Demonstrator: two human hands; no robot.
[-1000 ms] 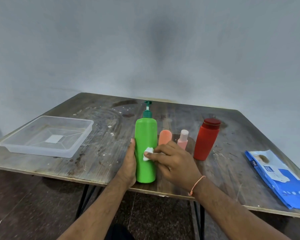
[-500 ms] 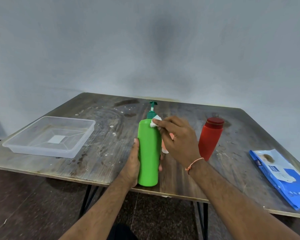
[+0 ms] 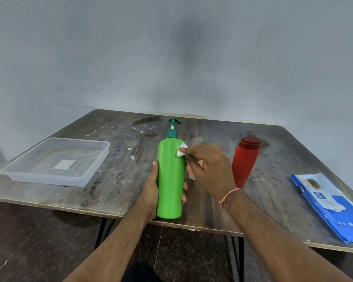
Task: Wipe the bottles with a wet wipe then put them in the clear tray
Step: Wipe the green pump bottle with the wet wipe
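The tall, smooth green plastic pump bottle [image 3: 170,180] with a dark green pump head stood upright near the table's front edge, at about 6 o'clock on the worn, stained dark wooden table [image 3: 273,159]. The left hand [image 3: 150,192] gripped its lower body, fingers curled round the far side. The right hand [image 3: 209,168] pinched a small crumpled white wet wipe [image 3: 181,152] against the bottle's upper right shoulder. Half a second earlier the wipe sat higher, at the base of the pump collar; it had since come down onto the shoulder, while the left hand's grip was unchanged. A matte red plastic bottle [image 3: 245,161] with a dark red cap stood at 3 o'clock from the green one, well apart. A peach-coloured container [image 3: 192,174] was mostly hidden behind the right hand. The shallow rectangular clear plastic tray [image 3: 86,178] lay at 9 o'clock, with no bottle in it. A flat, glossy blue wet-wipe packet [image 3: 332,206] lay at the table's right edge.
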